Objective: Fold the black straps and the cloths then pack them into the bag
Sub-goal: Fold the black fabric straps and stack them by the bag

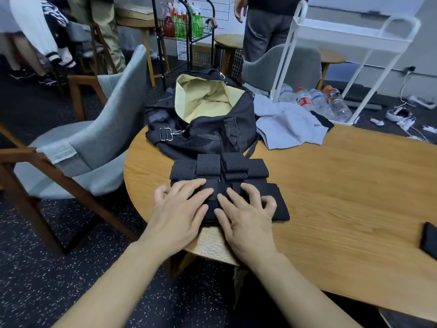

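A black bag with a pale yellow lining stands open at the back of the wooden table. Several folded black perforated straps lie in a row just in front of it. Nearer me lies a folded black cloth. My left hand presses flat on its left part, fingers straight. On the middle of the cloth rests my right hand, its fingers slightly bent. A light grey cloth lies crumpled to the right of the bag.
A grey chair stands left of the table. Another black item lies at the table's right edge. Behind are a white trolley, several plastic bottles on the floor, a rack of spray bottles and people standing.
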A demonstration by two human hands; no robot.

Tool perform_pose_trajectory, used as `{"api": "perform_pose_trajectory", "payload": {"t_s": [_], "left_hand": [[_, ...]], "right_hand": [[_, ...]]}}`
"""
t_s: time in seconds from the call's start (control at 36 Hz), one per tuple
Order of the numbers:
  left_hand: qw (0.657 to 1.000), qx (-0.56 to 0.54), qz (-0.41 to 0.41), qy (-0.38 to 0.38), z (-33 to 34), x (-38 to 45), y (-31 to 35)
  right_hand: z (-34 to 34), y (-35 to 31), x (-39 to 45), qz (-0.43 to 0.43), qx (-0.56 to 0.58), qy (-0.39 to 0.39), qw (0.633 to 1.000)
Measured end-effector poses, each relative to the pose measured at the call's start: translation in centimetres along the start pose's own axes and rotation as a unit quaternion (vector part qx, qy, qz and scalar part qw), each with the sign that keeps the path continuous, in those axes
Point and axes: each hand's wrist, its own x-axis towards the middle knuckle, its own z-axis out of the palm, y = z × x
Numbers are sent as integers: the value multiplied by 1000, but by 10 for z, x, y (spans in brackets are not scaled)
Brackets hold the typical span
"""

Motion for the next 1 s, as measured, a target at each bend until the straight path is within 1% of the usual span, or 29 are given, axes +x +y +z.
{"api": "perform_pose_trajectory", "payload": {"t_s": [0.25,0.39,0.58,0.78,1.0], "left_hand": [[1000,23,11,2,-3,4,3],[998,27,41,30,-7,10,15],[997,20,68,31,1,31,54],[995,1,103,3,14,57,100],[989,1,141,-46,34,77,147]], "right_hand": [[3,3,2,-4,-14,1,1000],[-6,15,0,25,-4,21,999],[-20,48,-12,75,-23,20,997],[-35,92,-29,128,-43,27,991],[-50,144,-50,185,-64,62,979]]}}
